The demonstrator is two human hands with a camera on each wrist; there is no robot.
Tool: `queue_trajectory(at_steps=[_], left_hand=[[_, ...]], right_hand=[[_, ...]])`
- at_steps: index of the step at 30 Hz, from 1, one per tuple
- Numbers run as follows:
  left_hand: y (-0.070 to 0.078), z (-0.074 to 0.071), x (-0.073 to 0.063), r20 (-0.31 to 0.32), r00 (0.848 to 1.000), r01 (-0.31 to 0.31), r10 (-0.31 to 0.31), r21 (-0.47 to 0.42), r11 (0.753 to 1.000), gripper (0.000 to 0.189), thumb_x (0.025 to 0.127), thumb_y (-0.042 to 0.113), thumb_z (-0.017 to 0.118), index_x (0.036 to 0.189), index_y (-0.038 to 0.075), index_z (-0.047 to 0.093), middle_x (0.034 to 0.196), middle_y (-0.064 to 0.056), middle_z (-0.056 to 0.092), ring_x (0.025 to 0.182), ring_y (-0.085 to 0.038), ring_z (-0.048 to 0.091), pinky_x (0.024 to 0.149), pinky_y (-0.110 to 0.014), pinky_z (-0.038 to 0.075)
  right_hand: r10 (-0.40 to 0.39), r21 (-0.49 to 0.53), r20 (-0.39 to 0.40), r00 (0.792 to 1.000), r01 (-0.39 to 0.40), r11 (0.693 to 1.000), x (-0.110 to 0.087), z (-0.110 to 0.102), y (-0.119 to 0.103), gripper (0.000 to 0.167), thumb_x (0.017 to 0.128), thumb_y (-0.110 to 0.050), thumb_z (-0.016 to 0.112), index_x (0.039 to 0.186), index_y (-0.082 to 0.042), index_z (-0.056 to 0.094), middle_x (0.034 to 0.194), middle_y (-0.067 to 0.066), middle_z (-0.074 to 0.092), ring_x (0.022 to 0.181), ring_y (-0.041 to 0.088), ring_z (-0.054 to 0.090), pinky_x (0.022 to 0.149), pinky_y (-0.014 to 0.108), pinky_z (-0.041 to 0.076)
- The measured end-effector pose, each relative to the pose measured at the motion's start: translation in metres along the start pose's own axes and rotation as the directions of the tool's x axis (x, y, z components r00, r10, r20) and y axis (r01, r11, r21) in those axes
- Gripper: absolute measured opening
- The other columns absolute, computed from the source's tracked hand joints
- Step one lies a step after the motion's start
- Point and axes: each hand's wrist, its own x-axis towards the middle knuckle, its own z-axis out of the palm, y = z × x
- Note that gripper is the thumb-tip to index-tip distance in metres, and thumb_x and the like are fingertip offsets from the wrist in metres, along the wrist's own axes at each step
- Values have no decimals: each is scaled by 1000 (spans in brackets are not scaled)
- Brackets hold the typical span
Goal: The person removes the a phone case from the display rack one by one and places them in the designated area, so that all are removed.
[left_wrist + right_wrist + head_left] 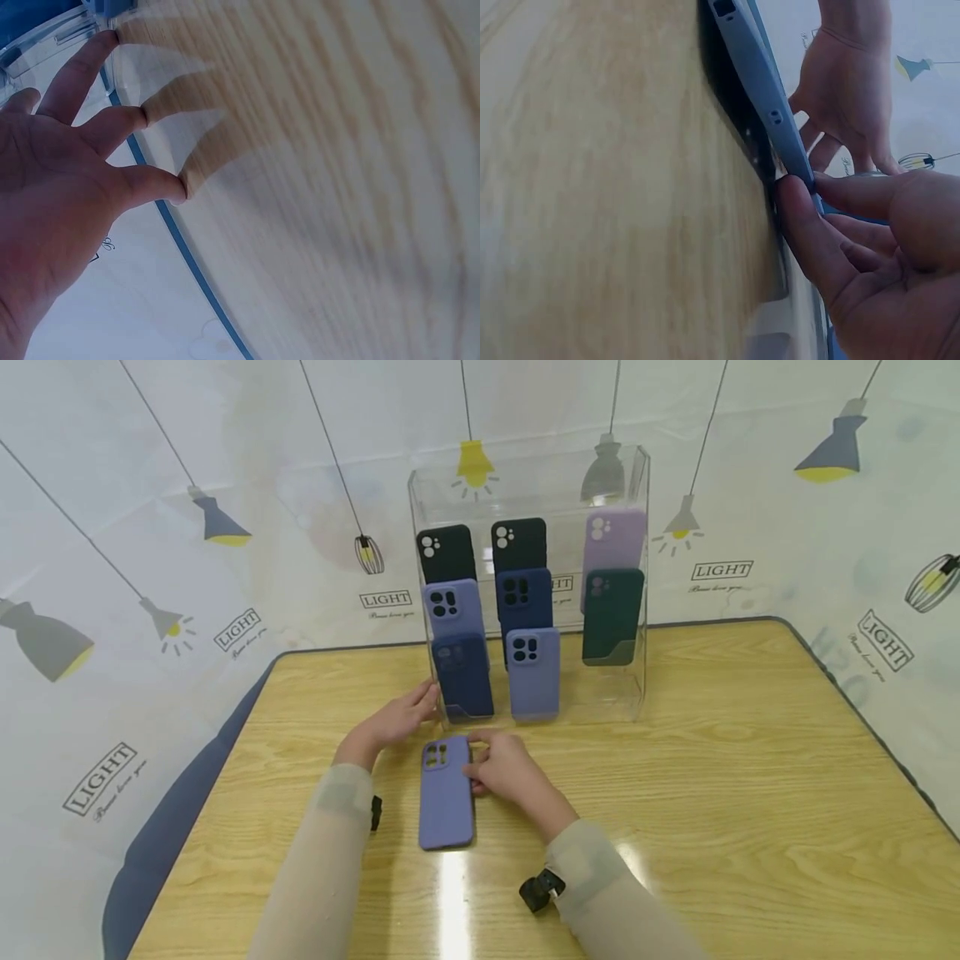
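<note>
Right hand (510,770): thumb and fingers pinch the right edge, near the camera-cutout end, of a lavender, rounded-rectangular phone case (447,802). Case position: at the pale wood-grain table (712,793), just in front of a clear plastic tiered display rack (642,485), cutouts toward the rack. Whether it wholly clears the tabletop — cannot tell.

Left hand (397,720): fingers spread, not clenched, a fingertip touching the rack's lower left corner. Nearest racked item — a navy phone case (463,681) in the bottom left place; a second lavender case (535,685) stands beside it.
</note>
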Motion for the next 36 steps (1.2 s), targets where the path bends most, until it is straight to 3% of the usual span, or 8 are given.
queue_trajectory(at_steps=[9,15,24,31,36], left_hand=[[0,0,-1,7,1000,6,-6,-11,1000,85,108,74,16,173,21,5,156,-18,58,155,-39,43,132,-60,27],[-1,1,1,5,1000,0,0,-5,1000,86,107,76,16,173,22,5,157,-18,57,156,-39,43,132,-60,28],[-4,3,1,-20,1000,-9,9,26,1000,86,108,74,17,173,21,8,157,-18,57,156,-45,39,132,-61,28],[-5,4,1,-26,1000,-12,12,10,1000,85,109,73,18,173,19,9,154,-19,59,157,-44,39,132,-61,27],[-4,5,2,-22,1000,-19,19,1,1000,84,109,71,19,173,17,8,156,-20,58,155,-40,44,132,-59,27]], right_hand=[[26,-44,-60,998,-29,999,-1,8,-6,52,95,1,75,144,5,59,83,12,77,60,14,71,59,27,63],[31,-134,-92,995,-43,990,0,9,-6,50,95,-3,77,142,4,61,75,8,76,57,14,70,53,23,57],[10,-157,-79,997,-22,987,-5,6,-5,48,95,-2,74,140,5,62,72,11,77,56,14,69,52,21,52],[-1,-179,-75,997,-12,984,-12,-19,-27,50,98,-12,77,145,-7,63,93,5,78,77,21,76,63,26,57],[-145,-159,-146,978,122,980,-22,-57,-53,54,100,-17,76,151,-16,59,107,9,79,94,29,76,74,33,62]])
